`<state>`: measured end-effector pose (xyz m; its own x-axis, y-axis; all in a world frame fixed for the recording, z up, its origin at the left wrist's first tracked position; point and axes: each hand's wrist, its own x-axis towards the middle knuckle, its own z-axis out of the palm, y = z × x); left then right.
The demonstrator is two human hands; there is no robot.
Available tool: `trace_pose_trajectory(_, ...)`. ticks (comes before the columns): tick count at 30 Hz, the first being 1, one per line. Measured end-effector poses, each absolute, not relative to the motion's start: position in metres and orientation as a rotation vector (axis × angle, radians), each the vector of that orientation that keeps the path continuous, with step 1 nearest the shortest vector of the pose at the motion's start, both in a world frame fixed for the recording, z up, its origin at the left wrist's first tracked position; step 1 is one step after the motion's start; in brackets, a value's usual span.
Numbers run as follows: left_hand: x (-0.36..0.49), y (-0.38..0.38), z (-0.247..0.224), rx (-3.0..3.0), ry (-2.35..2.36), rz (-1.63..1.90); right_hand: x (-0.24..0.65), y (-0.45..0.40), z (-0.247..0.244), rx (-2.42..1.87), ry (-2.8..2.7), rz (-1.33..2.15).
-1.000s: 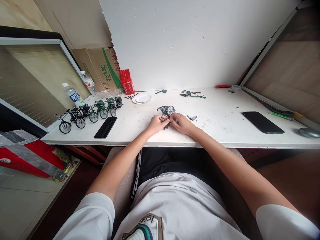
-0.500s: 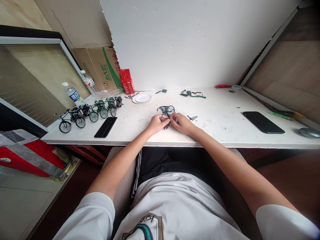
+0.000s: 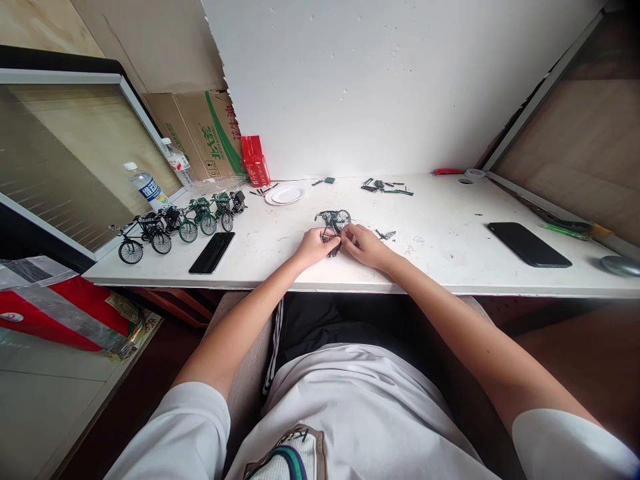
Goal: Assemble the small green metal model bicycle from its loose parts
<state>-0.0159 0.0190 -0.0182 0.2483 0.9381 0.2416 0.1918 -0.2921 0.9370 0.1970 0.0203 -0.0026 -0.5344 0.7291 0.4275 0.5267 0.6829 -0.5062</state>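
Observation:
Near the front middle of the white table [image 3: 440,220] is a dark model bicycle [image 3: 342,220], partly assembled, with one spoked wheel showing toward the back. My left hand [image 3: 317,247] is closed on its frame from the left. From the right, my right hand [image 3: 364,244] pinches with thumb and forefinger at the bicycle's side; whether a small part sits between the fingertips is too fine to tell. My fingers hide much of the frame. Just right of my right hand lies a small loose grey part [image 3: 386,235].
Several finished model bicycles [image 3: 161,243] stand at the left beside a phone [image 3: 212,253]. Loose green and black parts [image 3: 387,187] lie at the back, with white plates [image 3: 285,194] and a red box [image 3: 255,161]. Another phone [image 3: 529,244] lies right. Bottles [image 3: 147,188] stand back left.
Both hands stay at the model bicycle in nearly the same pose. The whole view has shifted very slightly; nothing on the table has visibly moved.

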Motion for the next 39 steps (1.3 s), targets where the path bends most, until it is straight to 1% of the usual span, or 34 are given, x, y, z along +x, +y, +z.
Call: trace_pose_trajectory(39, -0.0149, 0.0188, -0.0182, 1.665, 1.040, 1.115, 0.1973, 0.0212, -0.0038, -0.947, -2.263, 0.419)
